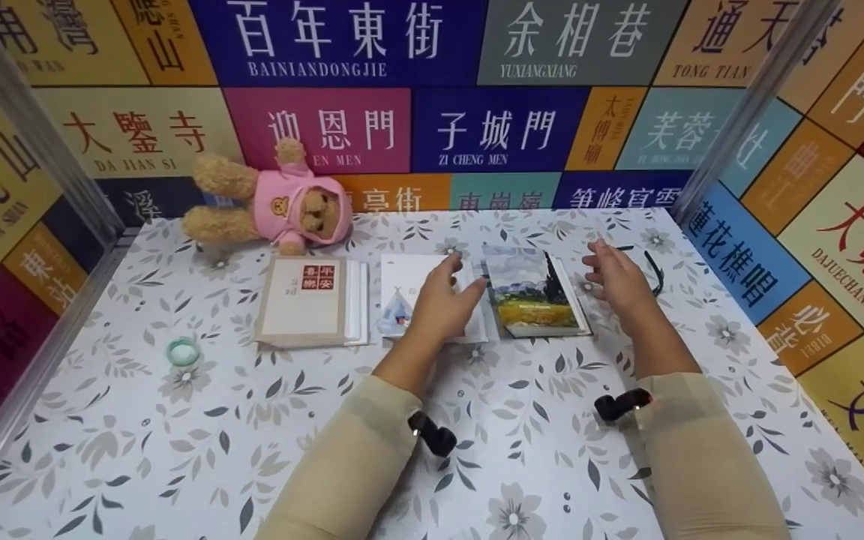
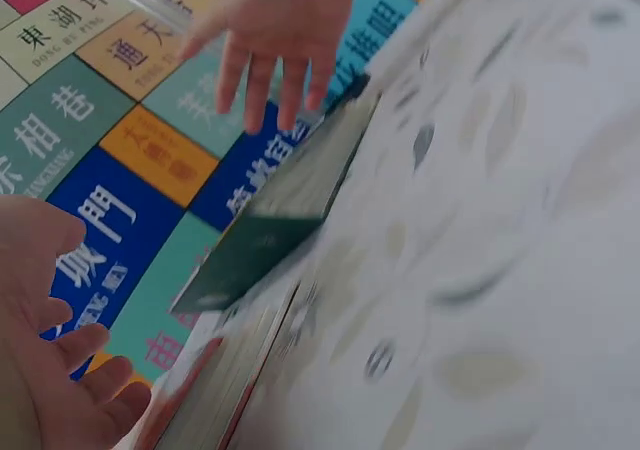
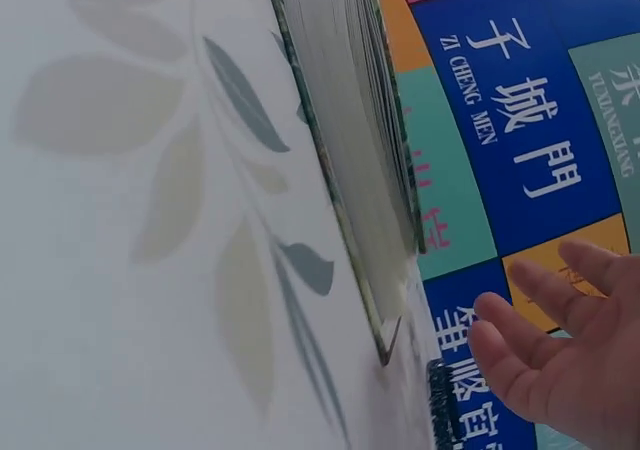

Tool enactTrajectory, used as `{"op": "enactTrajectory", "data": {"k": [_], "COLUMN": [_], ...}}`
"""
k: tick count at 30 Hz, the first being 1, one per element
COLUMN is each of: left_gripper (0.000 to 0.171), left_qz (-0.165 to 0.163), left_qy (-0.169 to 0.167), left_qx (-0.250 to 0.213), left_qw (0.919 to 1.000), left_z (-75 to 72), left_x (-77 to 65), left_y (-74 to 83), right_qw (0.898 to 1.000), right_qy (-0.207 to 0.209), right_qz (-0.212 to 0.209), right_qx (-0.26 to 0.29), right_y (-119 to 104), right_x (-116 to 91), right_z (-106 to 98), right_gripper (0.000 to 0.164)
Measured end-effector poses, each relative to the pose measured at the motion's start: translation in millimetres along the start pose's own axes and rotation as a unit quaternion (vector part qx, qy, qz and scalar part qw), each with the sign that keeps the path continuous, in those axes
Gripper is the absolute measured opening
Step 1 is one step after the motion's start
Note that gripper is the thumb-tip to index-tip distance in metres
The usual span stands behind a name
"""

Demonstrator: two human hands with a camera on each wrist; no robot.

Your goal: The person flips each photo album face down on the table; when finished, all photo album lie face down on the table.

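My left hand (image 1: 443, 304) hovers over the white book with a tent drawing (image 1: 396, 315), fingers extended and thumb apart. That hand hides part of the white cover. To the right lies a book with a painted landscape cover (image 1: 533, 289); its pages (image 3: 345, 140) show in the right wrist view. Just beyond its right edge is my right hand (image 1: 623, 285), empty, with fingers loosely spread. Black-framed glasses (image 1: 655, 271) lie behind the right hand, partly hidden by it. A thick beige book (image 1: 301, 315) with a red square print sits left of the white one.
A teddy bear in a pink hoodie (image 1: 286, 202) lies on its side against the back wall. A small green ring-shaped object (image 1: 183, 352) is on the left of the floral tabletop (image 1: 252, 465). Panels with printed place names (image 1: 316, 131) enclose the back and sides.
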State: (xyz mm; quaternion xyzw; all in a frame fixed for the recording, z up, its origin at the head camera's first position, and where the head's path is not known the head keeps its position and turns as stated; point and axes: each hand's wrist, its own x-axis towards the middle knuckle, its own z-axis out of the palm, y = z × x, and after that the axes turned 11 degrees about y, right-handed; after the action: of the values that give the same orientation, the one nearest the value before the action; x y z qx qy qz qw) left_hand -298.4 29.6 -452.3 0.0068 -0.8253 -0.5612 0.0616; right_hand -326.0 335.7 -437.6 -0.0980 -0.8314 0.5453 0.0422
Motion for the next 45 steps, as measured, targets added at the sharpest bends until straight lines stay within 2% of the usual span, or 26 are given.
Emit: {"op": "enactTrajectory", "data": {"k": [4,7,10,13,17,20,24,28,34,37,41,45], "left_gripper": [0.073,0.077,0.082,0.085,0.082,0.084,0.086,0.085,0.077,0.070,0.058,0.051], "left_qz": [-0.042,-0.077,-0.089,-0.089,-0.079,-0.082,-0.089,-0.087,-0.069,-0.064,-0.079,-0.084], "left_qy": [-0.029,-0.040,-0.045,-0.047,-0.043,-0.044,-0.044,-0.039,-0.029,-0.015,0.010,0.019], "left_qx": [-0.057,-0.078,-0.069,-0.039,-0.012,-0.018,-0.034,-0.049,-0.066,-0.082,-0.125,-0.154], "left_qw": [0.9971,0.9932,0.9926,0.9942,0.9959,0.9955,0.9945,0.9943,0.9950,0.9945,0.9890,0.9843], "left_z": [27.0,46.0,58.0,62.8,65.3,66.4,66.7,63.9,57.9,56.3,54.9,50.5], "left_x": [-9.6,-16.8,-22.1,-24.8,-26.4,-28.2,-29.6,-29.1,-31.3,-33.5,-35.5,-35.0], "left_y": [9.3,15.6,17.5,14.7,11.1,10.8,9.4,9.7,17.7,23.4,30.6,36.4], "right_qw": [0.999,0.997,0.995,0.995,0.995,0.992,0.984,0.976,0.978,0.982,0.981,0.982], "right_qy": [-0.016,-0.034,-0.054,-0.070,-0.094,-0.115,-0.132,-0.135,-0.148,-0.166,-0.190,-0.186], "right_qz": [0.031,0.044,0.048,0.046,0.032,0.015,-0.027,-0.054,-0.051,-0.022,0.001,-0.016], "right_qx": [0.031,0.053,0.066,0.056,0.006,-0.043,-0.118,-0.160,-0.136,-0.083,-0.030,-0.039], "right_y": [8,14,18,22,26,28,31,27,18,13,6,-2], "right_x": [0,-1,-4,-6,-8,-9,-8,-9,-15,-19,-25,-29], "right_z": [-3,-3,0,3,6,6,5,6,11,16,21,26], "right_gripper": [0.077,0.077,0.076,0.072,0.072,0.075,0.072,0.069,0.070,0.073,0.075,0.074]}}
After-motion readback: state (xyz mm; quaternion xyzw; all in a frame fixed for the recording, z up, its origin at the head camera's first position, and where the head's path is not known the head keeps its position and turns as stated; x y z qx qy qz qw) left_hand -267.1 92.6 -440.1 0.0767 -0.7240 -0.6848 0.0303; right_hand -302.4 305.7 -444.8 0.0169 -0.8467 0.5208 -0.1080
